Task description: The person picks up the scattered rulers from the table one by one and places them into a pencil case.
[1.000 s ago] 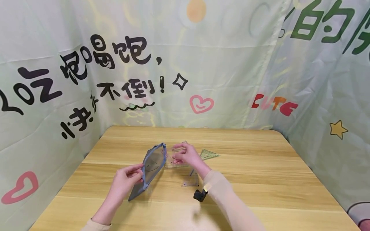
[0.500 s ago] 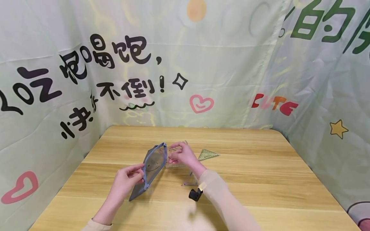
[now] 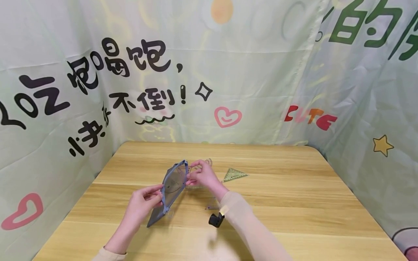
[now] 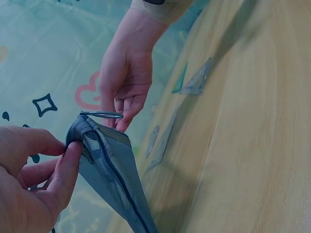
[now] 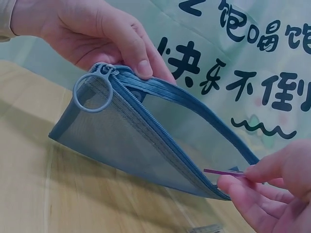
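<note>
Mesh zip pouch (image 5: 121,141): tilted over the table (image 3: 294,203), mouth already unzipped.
Thin purple-edged piece (image 5: 221,171): at the mouth, seemingly not yet fully inside.
Right hand (image 3: 204,175): pinching that piece.
Left hand (image 3: 143,203): pinching the pouch's rim.
Green set square (image 3: 236,174), clear set square (image 4: 198,81): lying outside, unpacked.
</note>
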Tool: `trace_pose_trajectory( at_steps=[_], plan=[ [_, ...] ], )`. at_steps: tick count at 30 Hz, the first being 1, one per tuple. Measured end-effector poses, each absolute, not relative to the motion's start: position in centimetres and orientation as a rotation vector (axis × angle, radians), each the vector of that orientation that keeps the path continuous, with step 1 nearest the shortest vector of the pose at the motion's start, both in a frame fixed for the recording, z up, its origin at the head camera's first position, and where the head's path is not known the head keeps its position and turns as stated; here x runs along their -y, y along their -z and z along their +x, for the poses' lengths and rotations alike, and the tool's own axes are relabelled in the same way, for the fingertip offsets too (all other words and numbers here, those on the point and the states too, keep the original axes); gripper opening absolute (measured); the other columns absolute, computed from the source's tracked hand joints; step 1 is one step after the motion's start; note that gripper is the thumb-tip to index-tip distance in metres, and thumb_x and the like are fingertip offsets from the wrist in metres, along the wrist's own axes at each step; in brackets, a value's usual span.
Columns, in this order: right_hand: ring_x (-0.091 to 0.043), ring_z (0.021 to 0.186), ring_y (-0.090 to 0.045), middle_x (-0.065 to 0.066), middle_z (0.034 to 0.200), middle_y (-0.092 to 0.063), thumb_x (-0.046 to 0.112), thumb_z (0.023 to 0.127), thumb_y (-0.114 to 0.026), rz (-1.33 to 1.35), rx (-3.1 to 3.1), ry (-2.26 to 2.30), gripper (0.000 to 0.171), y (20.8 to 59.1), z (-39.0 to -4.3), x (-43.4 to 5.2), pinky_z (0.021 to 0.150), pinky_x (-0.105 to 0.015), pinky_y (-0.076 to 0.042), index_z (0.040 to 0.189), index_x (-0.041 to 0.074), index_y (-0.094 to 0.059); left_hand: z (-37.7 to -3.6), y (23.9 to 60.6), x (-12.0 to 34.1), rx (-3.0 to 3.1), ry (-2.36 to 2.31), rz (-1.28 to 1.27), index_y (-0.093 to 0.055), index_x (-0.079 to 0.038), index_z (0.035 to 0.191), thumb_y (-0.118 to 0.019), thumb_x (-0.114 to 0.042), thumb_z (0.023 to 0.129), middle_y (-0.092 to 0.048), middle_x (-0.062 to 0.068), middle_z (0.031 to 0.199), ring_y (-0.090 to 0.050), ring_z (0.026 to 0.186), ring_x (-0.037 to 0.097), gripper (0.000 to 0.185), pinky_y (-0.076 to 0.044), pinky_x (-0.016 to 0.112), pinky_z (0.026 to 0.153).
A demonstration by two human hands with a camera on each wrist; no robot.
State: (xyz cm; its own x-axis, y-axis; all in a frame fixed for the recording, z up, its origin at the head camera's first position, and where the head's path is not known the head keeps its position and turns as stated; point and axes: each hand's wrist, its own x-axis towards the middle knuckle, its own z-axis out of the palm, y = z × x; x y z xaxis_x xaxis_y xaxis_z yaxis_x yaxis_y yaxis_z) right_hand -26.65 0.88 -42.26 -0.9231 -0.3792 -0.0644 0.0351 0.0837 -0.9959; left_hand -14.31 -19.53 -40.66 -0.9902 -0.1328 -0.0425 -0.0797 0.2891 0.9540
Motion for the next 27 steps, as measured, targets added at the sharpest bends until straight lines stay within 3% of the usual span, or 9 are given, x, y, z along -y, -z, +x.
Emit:
trace_pose_trajectory(
  at_steps=[5, 12, 17, 20, 23, 27],
  plan=[
    [-0.015, 0.060, -0.069, -0.034, 0.100, -0.068, -0.008, 0.091, -0.060, -0.320, -2.048, 1.920, 0.039, 42.50, -26.68, -0.61, 0.073, -0.042, -0.065, 0.127, -0.006, -0.045, -14.24, 40.63, 19.53, 2.487, 1.837, 0.199, -0.061, 0.005, 0.128, -0.064, -0.001, 0.091, -0.066, 0.012, 0.099, -0.066, 0.079, 0.006, 0.037, -0.063, 0.023, 0.075],
    [-0.015, 0.059, -0.068, -0.032, 0.096, -0.070, -0.008, 0.090, -0.061, -0.300, -2.038, 1.915, 0.038, 42.45, -26.57, -0.27, 0.078, -0.049, -0.063, 0.125, -0.006, -0.047, -14.19, 40.58, 19.45, 2.485, 1.841, 0.194, -0.062, 0.006, 0.128, -0.063, 0.001, 0.091, -0.065, 0.012, 0.098, -0.066, 0.079, 0.006, 0.037, -0.063, 0.021, 0.074],
    [-0.012, 0.057, -0.067, -0.032, 0.095, -0.071, -0.007, 0.089, -0.063, -0.328, -2.082, 1.884, 0.037, 42.51, -26.59, -0.10, 0.076, -0.048, -0.064, 0.124, -0.006, -0.049, -14.24, 40.54, 19.43, 2.487, 1.836, 0.209, -0.062, 0.006, 0.128, -0.063, 0.000, 0.091, -0.065, 0.012, 0.098, -0.066, 0.079, 0.007, 0.037, -0.063, 0.022, 0.075],
    [-0.012, 0.058, -0.067, -0.031, 0.095, -0.071, -0.004, 0.089, -0.065, -0.344, -2.113, 1.861, 0.037, 42.52, -26.60, -0.12, 0.070, -0.041, -0.065, 0.123, -0.005, -0.051, -14.27, 40.54, 19.42, 2.484, 1.840, 0.224, -0.062, 0.005, 0.128, -0.064, 0.000, 0.091, -0.065, 0.011, 0.098, -0.066, 0.079, 0.007, 0.037, -0.063, 0.024, 0.075],
    [-0.021, 0.064, -0.069, -0.027, 0.095, -0.072, 0.000, 0.089, -0.067, -0.362, -2.178, 1.820, 0.035, 42.08, -26.24, -0.28, 0.057, -0.028, -0.060, 0.122, -0.005, -0.054, -14.22, 40.55, 19.48, 2.482, 1.846, 0.223, -0.062, 0.005, 0.128, -0.064, -0.001, 0.092, -0.065, 0.011, 0.099, -0.066, 0.079, 0.006, 0.037, -0.063, 0.024, 0.075],
    [-0.023, 0.081, -0.065, -0.019, 0.100, -0.069, 0.007, 0.086, -0.072, -0.390, -2.311, 1.757, 0.033, 42.06, -26.11, -0.43, 0.062, -0.022, -0.053, 0.116, -0.003, -0.062, -14.10, 40.54, 19.53, 2.483, 1.849, 0.202, -0.061, 0.005, 0.129, -0.063, -0.001, 0.092, -0.064, 0.011, 0.099, -0.066, 0.080, 0.007, 0.037, -0.063, 0.023, 0.076]
  ],
)
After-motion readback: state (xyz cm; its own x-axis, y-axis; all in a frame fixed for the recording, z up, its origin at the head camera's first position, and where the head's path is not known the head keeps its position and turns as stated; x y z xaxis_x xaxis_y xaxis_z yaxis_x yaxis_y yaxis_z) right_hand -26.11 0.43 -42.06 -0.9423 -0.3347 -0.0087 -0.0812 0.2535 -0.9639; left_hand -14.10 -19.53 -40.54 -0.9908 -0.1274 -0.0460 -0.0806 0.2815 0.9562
